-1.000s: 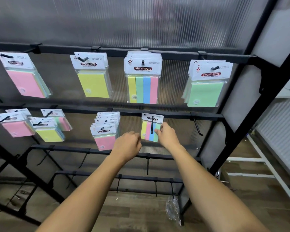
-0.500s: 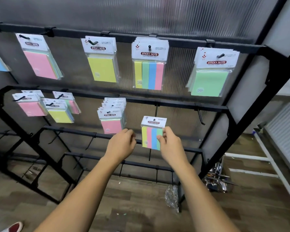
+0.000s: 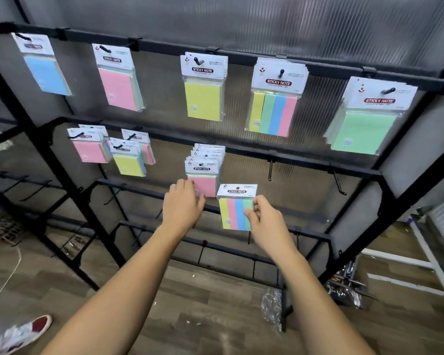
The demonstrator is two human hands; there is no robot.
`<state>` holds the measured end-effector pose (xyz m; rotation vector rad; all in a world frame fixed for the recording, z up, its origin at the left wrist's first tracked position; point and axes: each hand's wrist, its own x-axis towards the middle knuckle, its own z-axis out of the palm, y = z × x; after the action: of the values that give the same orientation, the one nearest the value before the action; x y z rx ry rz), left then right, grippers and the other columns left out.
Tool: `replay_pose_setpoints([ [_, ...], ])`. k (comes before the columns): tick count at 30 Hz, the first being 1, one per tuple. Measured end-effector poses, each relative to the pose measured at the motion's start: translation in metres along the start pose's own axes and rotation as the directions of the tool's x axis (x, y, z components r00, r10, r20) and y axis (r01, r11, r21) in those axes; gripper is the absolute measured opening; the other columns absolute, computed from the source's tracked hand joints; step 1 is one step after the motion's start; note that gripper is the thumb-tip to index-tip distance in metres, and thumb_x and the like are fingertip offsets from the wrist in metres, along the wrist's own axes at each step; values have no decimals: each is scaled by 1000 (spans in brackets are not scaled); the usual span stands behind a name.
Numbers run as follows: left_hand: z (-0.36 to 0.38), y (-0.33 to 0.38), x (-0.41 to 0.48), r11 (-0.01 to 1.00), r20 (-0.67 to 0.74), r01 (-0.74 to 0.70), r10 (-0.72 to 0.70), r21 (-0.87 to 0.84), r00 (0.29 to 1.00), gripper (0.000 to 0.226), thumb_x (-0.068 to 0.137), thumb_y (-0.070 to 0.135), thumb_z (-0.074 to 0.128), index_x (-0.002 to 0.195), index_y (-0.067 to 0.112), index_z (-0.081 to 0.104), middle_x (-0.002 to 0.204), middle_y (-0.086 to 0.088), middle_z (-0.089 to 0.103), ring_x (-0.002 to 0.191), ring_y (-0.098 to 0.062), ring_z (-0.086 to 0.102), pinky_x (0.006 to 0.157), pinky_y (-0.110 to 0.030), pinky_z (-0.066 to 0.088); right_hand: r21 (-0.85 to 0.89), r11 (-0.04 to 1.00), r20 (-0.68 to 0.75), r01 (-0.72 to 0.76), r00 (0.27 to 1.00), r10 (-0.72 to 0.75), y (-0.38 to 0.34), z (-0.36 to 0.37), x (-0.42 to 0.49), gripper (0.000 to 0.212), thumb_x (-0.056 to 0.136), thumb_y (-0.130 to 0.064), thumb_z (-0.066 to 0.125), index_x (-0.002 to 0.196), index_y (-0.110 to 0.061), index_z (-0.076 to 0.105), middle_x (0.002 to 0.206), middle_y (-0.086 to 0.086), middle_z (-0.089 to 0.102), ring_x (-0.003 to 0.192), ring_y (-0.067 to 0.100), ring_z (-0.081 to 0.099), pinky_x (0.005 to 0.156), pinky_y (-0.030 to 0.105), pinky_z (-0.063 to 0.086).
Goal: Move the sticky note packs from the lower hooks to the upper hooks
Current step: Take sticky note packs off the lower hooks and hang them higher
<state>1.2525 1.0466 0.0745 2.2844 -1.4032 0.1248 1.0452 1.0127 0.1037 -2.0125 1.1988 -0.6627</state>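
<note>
My right hand (image 3: 263, 221) pinches a four-colour striped sticky note pack (image 3: 235, 206) by its right edge, thumb on the front and fingers behind, holding it free of any hook in front of the black display rack (image 3: 354, 172). My left hand (image 3: 182, 204) reaches alongside, just left of the pack, fingers loosely curled and holding nothing, its fingertips at the lower edge of a stack of pink packs (image 3: 204, 172) on a lower hook. Just above and right of the held pack, two bare lower hooks (image 3: 270, 170) jut from the middle bar. Higher up, a matching striped stack (image 3: 274, 98) hangs on an upper hook, flanked by a yellow pack (image 3: 203, 88) and a green stack (image 3: 367, 119). Pink and yellow packs (image 3: 108, 148) hang on lower hooks to the left. A crumpled plastic wrapper (image 3: 272, 307) lies on the wooden floor below.
</note>
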Motion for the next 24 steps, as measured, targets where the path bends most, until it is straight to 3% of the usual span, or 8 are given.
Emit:
replay_pose_setpoints([
  [4, -2, -10, 12, 990, 43, 94, -90, -101, 995, 47, 88, 36, 61, 120, 4, 48, 115, -16, 54, 104, -35, 51, 82, -42, 44, -24, 1000, -21, -15, 1000, 15, -13, 10, 5, 3, 99, -18, 49, 96, -18, 49, 101, -3, 65, 88, 21, 61, 77, 42, 52],
  [10, 1, -25, 31, 968, 163, 100, -62, -231, 985, 46, 86, 36, 65, 116, 8, 47, 117, -12, 54, 104, -30, 55, 80, -42, 49, -16, 997, -43, -75, 996, 74, -31, 32, 6, 1, 99, -19, 50, 99, -18, 51, 103, -3, 66, 90, 18, 63, 79, 41, 54],
  [15, 6, -33, 41, 931, 198, 121, -54, -343, 979, 41, 82, 41, 70, 99, 12, 47, 102, -5, 60, 92, -25, 60, 71, -40, 49, -25, 991, -77, -131, 989, 129, -38, 44, 1, 2, 98, -19, 53, 96, -19, 51, 95, -3, 65, 86, 20, 62, 79, 43, 53],
  [19, 8, -35, 44, 879, 224, 177, -83, -443, 971, 42, 81, 40, 73, 95, 13, 44, 95, -3, 65, 88, -27, 63, 70, -40, 51, -41, 984, -121, -174, 978, 168, -43, 48, -2, 4, 97, -20, 53, 95, -17, 50, 94, 0, 66, 86, 23, 62, 79, 45, 53],
  [24, 7, -37, 44, 843, 222, 169, -60, -510, 973, 41, 81, 34, 75, 96, 10, 45, 89, -2, 66, 83, -26, 63, 63, -33, 42, -38, 975, -169, -218, 963, 209, -50, 51, -5, 6, 97, -20, 52, 93, -16, 50, 95, 1, 67, 88, 23, 62, 81, 42, 52],
])
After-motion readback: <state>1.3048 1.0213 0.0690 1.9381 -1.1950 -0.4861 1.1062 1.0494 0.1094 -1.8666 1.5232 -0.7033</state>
